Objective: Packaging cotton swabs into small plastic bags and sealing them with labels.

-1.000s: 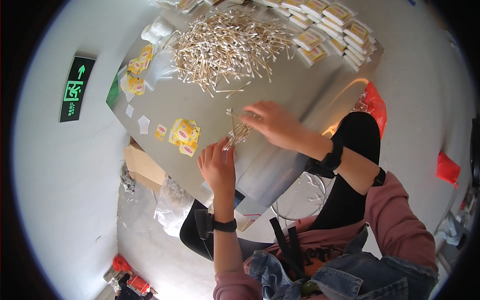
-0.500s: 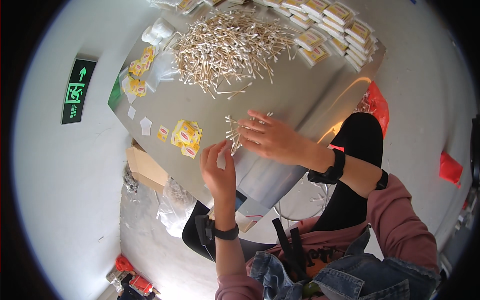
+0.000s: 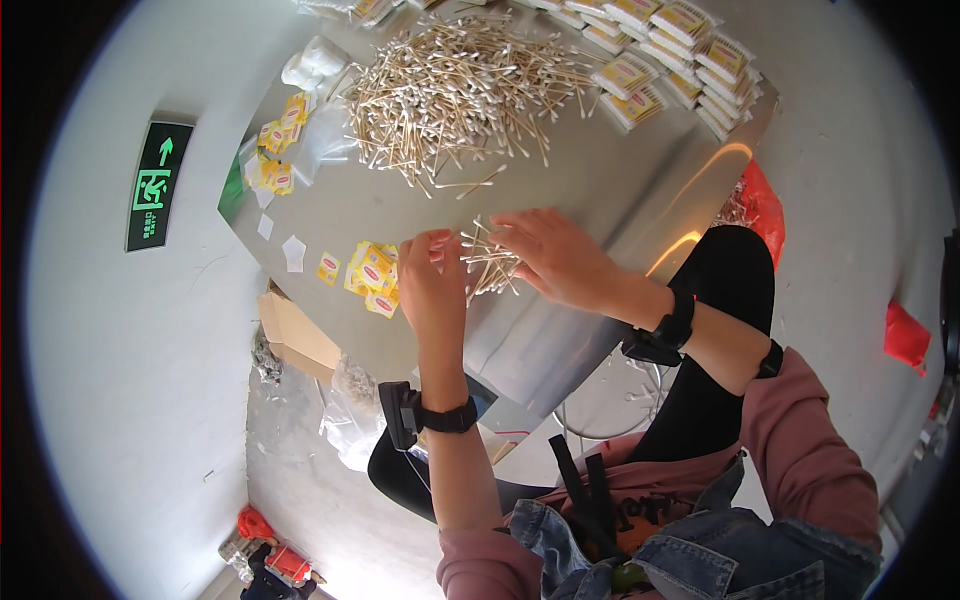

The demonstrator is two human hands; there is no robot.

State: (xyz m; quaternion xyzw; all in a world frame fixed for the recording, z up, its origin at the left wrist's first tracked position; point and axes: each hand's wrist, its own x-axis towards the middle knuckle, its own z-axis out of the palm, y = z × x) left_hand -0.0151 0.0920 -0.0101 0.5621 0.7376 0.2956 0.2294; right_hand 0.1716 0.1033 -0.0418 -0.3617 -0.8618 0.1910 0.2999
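A small loose bunch of cotton swabs lies on the metal table between my two hands. My left hand is at the bunch's left side, its fingers bent and apart with nothing seen in them. From the right, my right hand reaches over the swabs with fingers stretched and thumb spread; its fingertips touch or nearly touch the ends. Beside my left hand sits a small pile of yellow printed cards, partly covered by that hand. Farther back rises a big heap of cotton swabs.
Packed swab packets are stacked at the far right. More yellow cards, clear plastic bags and white rolls line the table's left edge. Below it stands a cardboard box. A red bag hangs beyond my knee.
My left hand has moved up and away from me, beside the bunch. My right hand has shifted right and opened its thumb, uncovering more of the swabs.
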